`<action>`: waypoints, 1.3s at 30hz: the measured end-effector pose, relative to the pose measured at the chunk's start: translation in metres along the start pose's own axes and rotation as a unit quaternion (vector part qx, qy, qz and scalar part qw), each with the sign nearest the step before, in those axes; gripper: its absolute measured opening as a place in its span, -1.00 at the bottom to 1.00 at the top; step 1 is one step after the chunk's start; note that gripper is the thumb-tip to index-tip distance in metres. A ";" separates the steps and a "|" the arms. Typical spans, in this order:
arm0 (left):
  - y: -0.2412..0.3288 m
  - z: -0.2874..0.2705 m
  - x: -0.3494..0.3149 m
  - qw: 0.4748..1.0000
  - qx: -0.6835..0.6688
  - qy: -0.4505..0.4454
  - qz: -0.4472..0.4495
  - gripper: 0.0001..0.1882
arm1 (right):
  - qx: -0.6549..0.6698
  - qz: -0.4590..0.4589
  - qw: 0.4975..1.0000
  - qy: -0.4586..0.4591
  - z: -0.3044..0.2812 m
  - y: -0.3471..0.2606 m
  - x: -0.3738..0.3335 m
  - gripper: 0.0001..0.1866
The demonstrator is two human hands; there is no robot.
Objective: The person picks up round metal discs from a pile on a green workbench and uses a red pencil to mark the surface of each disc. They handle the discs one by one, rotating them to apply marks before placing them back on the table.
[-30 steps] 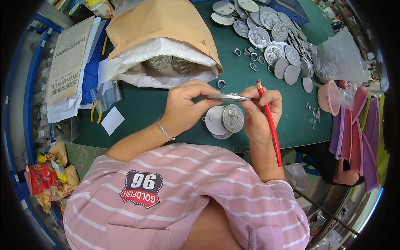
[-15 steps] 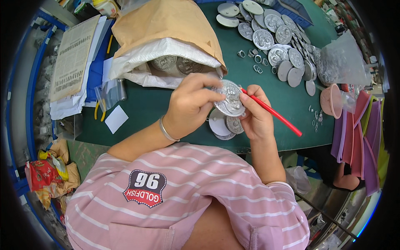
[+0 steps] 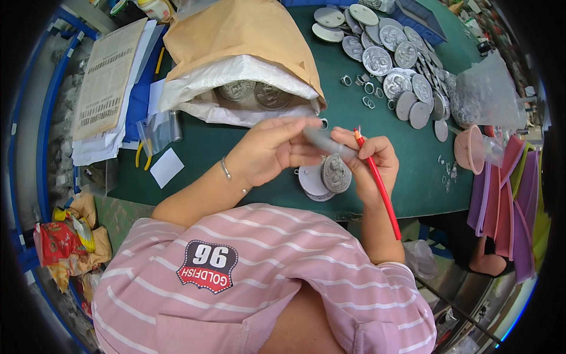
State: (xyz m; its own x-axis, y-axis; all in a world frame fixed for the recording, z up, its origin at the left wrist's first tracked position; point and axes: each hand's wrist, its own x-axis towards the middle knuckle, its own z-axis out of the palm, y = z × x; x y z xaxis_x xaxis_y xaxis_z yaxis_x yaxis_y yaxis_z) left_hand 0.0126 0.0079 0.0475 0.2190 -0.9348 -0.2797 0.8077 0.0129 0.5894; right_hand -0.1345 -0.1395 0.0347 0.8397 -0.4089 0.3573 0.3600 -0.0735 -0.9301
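round swung the silver disc point(image 3: 322, 141), face-on half a second earlier, now a blur tipped close to edge-on, while the red pencil point(image 3: 386, 203) pivoted steeper and the left hand point(image 3: 265, 152) uncurled! that left hand spread wide around the disc's left side, contact too blurred to call. the right hand point(image 3: 370, 171) kept a narrow pinch on the right edge, pencil threaded between its fingers. it looked like a turn-and-inspect step, and the next move seemed to call for steadying the rim before any pencil work. just below, a plain-backed disc point(image 3: 309, 179) and an embossed disc point(image 3: 338, 175) overlapped on the green tabletop point(image 3: 421, 183). out left lay a white card point(image 3: 167, 167); out right stood a pink basket point(image 3: 467, 150). farther up, a paper sack point(image 3: 242, 41) gaped over more discs point(image 3: 237, 89), then came loose rings point(image 3: 368, 88), a big heap of discs point(image 3: 376, 61) and a blue bin point(image 3: 420, 22), with blue shelving point(image 3: 44, 135) lining the room's left side
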 end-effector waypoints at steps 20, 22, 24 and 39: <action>-0.014 -0.001 0.000 0.984 0.118 -0.029 -0.128 -0.64 | 0.086 0.104 0.972 0.193 0.000 0.003 0.009 -0.78; -0.016 0.002 -0.001 0.968 0.237 -0.010 -0.081 -0.68 | 0.088 0.108 0.973 0.185 -0.001 0.003 0.005 -0.78; -0.021 0.011 0.001 0.974 0.223 0.025 0.000 -0.73 | 0.079 0.104 0.977 0.167 -0.001 0.002 0.004 -0.79; -0.015 0.012 -0.003 0.995 0.098 -0.002 -0.001 -0.60 | 0.145 0.178 0.952 0.200 0.000 -0.002 0.009 -0.82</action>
State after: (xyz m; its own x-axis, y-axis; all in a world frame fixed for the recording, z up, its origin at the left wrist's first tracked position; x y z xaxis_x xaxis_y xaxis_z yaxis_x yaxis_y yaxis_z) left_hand -0.0070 0.0062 0.0490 0.2152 -0.9363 -0.2776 0.6858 -0.0574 0.7255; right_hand -0.1276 -0.1427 0.0402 0.7292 -0.6781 -0.0921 0.2266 0.3663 -0.9025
